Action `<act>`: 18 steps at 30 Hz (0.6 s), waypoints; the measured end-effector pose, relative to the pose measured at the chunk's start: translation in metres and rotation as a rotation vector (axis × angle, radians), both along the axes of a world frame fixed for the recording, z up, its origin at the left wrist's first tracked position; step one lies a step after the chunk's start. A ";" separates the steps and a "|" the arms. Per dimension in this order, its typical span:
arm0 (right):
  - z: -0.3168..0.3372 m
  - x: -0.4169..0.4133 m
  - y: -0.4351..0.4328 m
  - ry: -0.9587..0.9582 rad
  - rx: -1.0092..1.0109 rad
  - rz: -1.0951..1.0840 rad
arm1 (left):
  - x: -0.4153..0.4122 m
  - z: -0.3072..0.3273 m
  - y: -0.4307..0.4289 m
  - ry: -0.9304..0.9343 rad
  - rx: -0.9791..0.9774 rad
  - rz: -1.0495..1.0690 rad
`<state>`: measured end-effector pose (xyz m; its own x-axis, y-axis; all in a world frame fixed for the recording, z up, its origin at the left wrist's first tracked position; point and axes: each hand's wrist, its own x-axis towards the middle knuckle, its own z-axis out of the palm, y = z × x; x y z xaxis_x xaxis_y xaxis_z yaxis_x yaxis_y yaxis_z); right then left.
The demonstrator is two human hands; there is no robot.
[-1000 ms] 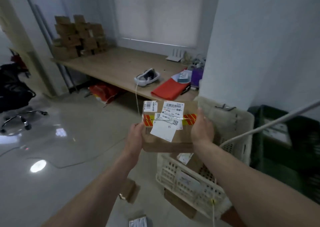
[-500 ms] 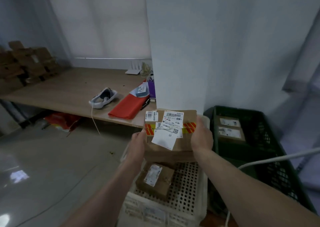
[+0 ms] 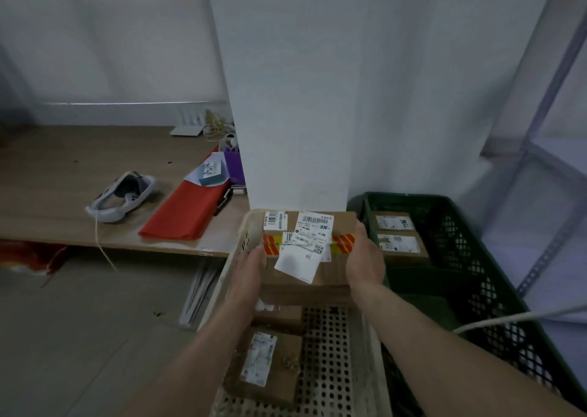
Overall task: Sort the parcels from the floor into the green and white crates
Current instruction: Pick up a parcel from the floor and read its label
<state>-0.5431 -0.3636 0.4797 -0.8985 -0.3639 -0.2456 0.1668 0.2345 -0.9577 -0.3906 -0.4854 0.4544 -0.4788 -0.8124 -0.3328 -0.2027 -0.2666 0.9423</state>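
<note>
- Both hands are on the brown cardboard parcel (image 3: 336,273): a flat box w/ white barcode labels on top and a red-and-yellow tape band across it.
- Left hand (image 3: 246,268) grips the parcel's left edge. Fingers are curled round the side, tips out of sight.
- Right hand (image 3: 365,259) clamps the right edge. Thumb lies along the side, other fingers are tucked beneath and hidden.
- The parcel is held roughly level over the far end of the white perforated plastic crate (image 3: 324,353), between its side walls. Can't tell if it touches anything below.
- At that crate's near end a small brown box w/ white label (image 3: 270,365) lies flat on the holed floor.
- Just beyond it is another brown box (image 3: 282,316), partly covered by the held parcel and the left forearm.
- Right beside it stands the dark green mesh plastic crate (image 3: 476,273). Can't tell whether the two crates touch.
- In the green crate's far-left corner is a far labelled box (image 3: 393,222). A near labelled box (image 3: 401,248) lies directly in front, up against it.
- A white cable (image 3: 508,318) crosses the green crate's right wall.
- Behind both crates is a big white square pillar (image 3: 301,98).
- Left of the pillar is a low wooden bench (image 3: 63,175).
- On the bench are a white headset (image 3: 124,197) and a red flat folder (image 3: 187,213) w/ a pale-blue box (image 3: 211,175) on its far end.
- A purple item (image 3: 235,168) sits against the pillar.
</note>
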 end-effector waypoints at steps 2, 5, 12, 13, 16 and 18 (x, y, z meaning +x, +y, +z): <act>-0.003 -0.003 -0.016 -0.002 0.002 -0.011 | -0.005 0.000 -0.017 -0.008 0.022 -0.021; -0.009 -0.006 -0.033 0.006 0.022 -0.031 | -0.015 -0.002 -0.040 0.005 0.037 -0.065; -0.025 -0.032 -0.053 -0.001 0.047 -0.083 | -0.046 -0.015 -0.072 -0.014 0.087 -0.099; -0.027 -0.036 -0.055 -0.013 0.042 -0.090 | -0.049 -0.014 -0.073 -0.012 0.093 -0.105; -0.033 -0.050 -0.062 -0.035 0.035 -0.080 | -0.058 -0.013 -0.079 -0.028 0.106 -0.118; -0.035 -0.060 -0.067 -0.038 0.045 -0.054 | -0.064 -0.021 -0.086 -0.048 0.095 -0.129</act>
